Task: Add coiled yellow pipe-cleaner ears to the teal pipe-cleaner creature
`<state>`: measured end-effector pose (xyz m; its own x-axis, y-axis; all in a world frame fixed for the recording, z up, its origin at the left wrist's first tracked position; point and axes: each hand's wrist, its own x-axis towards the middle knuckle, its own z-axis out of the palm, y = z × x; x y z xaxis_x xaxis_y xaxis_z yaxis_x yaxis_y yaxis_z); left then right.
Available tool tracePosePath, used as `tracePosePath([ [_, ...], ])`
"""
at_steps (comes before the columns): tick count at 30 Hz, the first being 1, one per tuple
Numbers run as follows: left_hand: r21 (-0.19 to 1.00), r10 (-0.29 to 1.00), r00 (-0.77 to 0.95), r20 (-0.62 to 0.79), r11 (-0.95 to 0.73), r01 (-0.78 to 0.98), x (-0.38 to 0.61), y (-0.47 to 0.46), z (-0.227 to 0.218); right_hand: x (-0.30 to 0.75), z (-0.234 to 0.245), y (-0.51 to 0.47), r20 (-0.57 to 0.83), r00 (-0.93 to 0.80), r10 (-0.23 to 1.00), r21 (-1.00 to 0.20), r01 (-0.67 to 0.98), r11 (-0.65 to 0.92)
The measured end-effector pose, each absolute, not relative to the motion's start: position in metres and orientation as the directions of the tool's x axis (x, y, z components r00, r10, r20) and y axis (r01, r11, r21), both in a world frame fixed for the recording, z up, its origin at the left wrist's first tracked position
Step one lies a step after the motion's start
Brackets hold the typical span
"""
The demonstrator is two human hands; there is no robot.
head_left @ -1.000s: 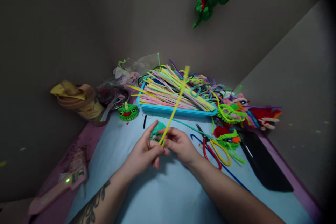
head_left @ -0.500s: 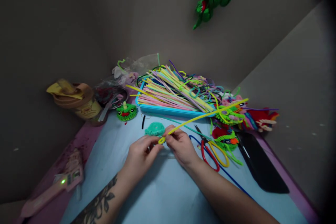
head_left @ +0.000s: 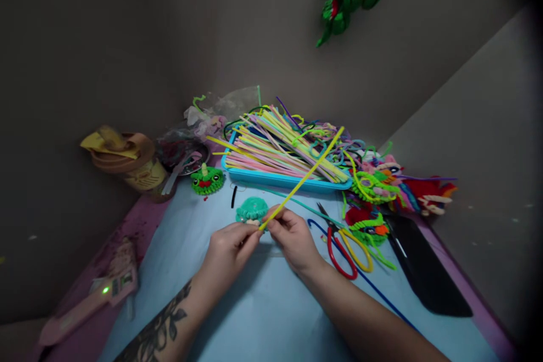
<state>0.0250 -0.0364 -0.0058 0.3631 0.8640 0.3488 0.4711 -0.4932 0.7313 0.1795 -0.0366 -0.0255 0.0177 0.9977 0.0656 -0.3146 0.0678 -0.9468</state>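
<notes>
A long yellow pipe cleaner point(head_left: 306, 176) slants up to the right from between my hands, its free end over the tray. My left hand point(head_left: 232, 246) pinches its near end between thumb and forefinger; the tip there is mostly hidden by the fingers. Close beside it, my right hand point(head_left: 291, 237) grips the same pipe cleaner a little higher up. Just behind my fingertips lies a turquoise fuzzy piece point(head_left: 253, 207) on the light blue table cover point(head_left: 267, 317). To the right of my right hand are scissors point(head_left: 341, 249) with one red and one yellow handle loop.
A blue tray point(head_left: 288, 182) heaped with pipe cleaners stands at the back. Left are a green fuzzy head point(head_left: 207, 180), a cup point(head_left: 136, 164) and a pink glue gun point(head_left: 93, 300) with a lit green light. Right lie a black phone-like slab point(head_left: 426, 266) and colourful fuzzy figures point(head_left: 367, 223).
The yellow pipe cleaner has swung to a steeper angle. The small loop seen at its near end is now out of sight at my left fingertips. Both hands stay close together.
</notes>
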Motion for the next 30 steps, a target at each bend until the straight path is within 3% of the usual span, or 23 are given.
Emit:
tracePosePath([
  [5,0.793,0.893,0.349,0.285,-0.424,0.438,0.028,-0.035,0.002,0.183,-0.024,-0.035,0.048,0.036,0.998,-0.944,-0.326,0.057],
  [11,0.878,0.924,0.329,0.195,-0.314,0.361,0.030,-0.036,0.004,0.180,-0.016,-0.036,0.120,-0.010,0.993,-0.969,-0.217,0.115],
  [19,0.977,0.940,0.338,-0.036,-0.038,0.208,0.029,-0.033,0.005,0.184,-0.008,-0.037,0.154,0.013,0.988,-0.972,-0.178,0.154],
  [24,0.994,0.901,0.420,-0.107,0.104,0.029,0.029,-0.031,0.003,0.184,-0.001,-0.038,0.183,0.006,0.983,-0.974,-0.136,0.182],
  [30,0.984,0.848,0.502,-0.168,0.178,0.029,0.028,-0.030,0.002,0.182,0.000,-0.040,0.224,-0.028,0.974,-0.970,-0.101,0.220],
])
